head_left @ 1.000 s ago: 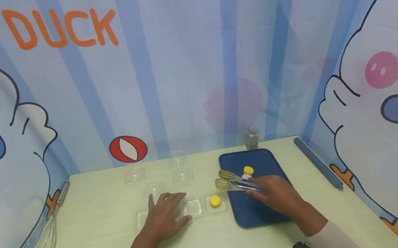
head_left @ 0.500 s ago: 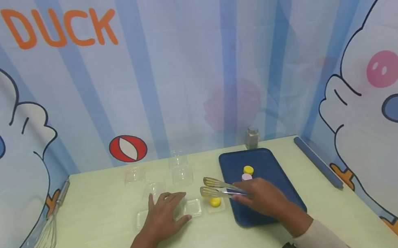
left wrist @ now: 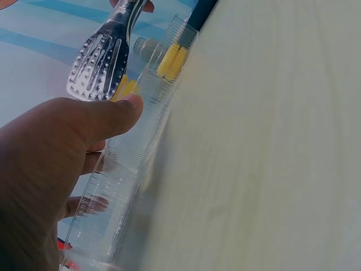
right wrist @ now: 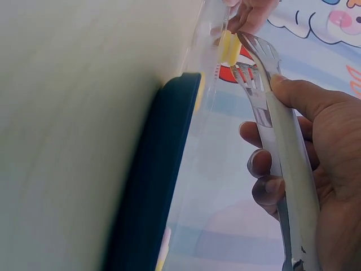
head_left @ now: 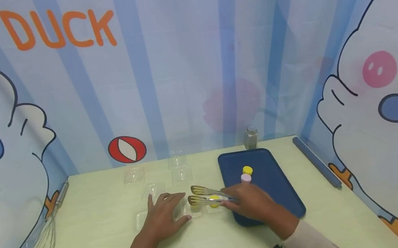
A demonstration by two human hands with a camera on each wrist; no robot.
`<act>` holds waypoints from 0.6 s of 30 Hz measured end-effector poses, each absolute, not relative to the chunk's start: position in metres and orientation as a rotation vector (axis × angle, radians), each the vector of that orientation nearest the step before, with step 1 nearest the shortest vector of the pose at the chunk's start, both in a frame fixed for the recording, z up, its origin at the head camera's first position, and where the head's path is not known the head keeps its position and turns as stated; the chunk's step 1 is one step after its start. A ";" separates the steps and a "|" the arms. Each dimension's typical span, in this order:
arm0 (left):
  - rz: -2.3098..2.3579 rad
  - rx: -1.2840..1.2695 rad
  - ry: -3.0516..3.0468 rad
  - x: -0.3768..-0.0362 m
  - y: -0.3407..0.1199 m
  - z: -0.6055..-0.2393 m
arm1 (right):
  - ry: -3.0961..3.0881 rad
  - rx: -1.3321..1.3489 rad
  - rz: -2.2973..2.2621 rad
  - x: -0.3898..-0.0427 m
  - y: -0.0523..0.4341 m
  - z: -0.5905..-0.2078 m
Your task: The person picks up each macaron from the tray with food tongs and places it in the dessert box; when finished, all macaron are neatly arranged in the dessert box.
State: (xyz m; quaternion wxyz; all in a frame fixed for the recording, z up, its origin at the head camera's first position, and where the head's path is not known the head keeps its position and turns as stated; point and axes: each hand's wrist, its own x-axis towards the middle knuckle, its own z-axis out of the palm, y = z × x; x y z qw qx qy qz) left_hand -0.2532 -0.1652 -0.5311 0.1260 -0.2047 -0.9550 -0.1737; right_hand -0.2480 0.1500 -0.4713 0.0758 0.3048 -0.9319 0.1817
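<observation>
R hand (head_left: 250, 202): fingers wrapped round metal tongs (head_left: 201, 190), thumb along the upper arm. Tongs' slotted ends sit over the near row of clear boxes, pointing toward L hand. Yel. mac (right wrist: 229, 48) at the tips, at mid box (head_left: 196, 214); can't tell if it's pinched or if it touches the box floor.

L hand (head_left: 163, 218): fingers spread and relaxed, thumb well out from them. Lies over the near row, thumb on the near side, fingertips seen thru clear plastic on the far side. Nothing lifted in it. Thumb tip is just beside mid box.

2nd yel. mac (left wrist: 172, 61) sits in the end box (head_left: 214, 210), nearest the tray, under the tongs in head view. L box (head_left: 140, 218) partly hidden behind L hand.

Blue tray (head_left: 276, 189) is under/beside R wrist, w/ a pink mac (head_left: 245, 178) and a 3rd yel. mac (head_left: 247, 170) close together, pink one nearer the person.

Further back: more clear boxes (head_left: 182, 174), left of tray. Jar (head_left: 250, 138) behind tray, upright. Blue-gray rod (head_left: 317, 162) along R edge of table (head_left: 205, 246); whisk (head_left: 52, 219) along L edge. Duck-print backdrop (head_left: 185, 68) behind.
</observation>
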 end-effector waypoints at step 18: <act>-0.544 -0.586 -2.795 -0.251 -0.165 -0.529 | -2.851 0.943 0.417 -0.248 0.132 -0.469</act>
